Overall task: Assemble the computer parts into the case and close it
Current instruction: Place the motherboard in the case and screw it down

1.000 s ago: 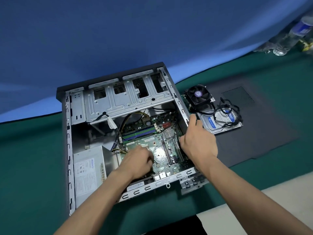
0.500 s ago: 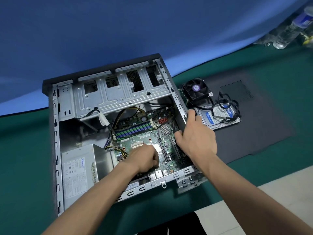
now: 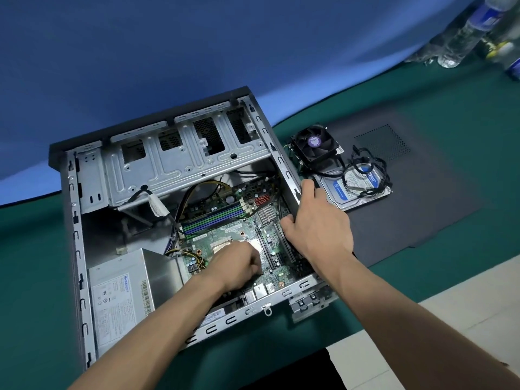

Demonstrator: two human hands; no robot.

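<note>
Two hands in the case (image 3: 73, 220) — left hand (image 3: 239, 266) fisted on motherboard (image 3: 239, 229), right hand (image 3: 320, 223) gripping its wall

Green table (image 3: 464, 114) carries open case (image 3: 73, 249), gripped at its right wall. Right of that grip, dark side panel (image 3: 439, 198) lies flat. Bottles (image 3: 461, 32) far beyond, at table's back corner.

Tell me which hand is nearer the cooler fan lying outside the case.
Right. The right hand grips the case wall beside the cooler fan; the left hand is inside, over the motherboard.
</note>
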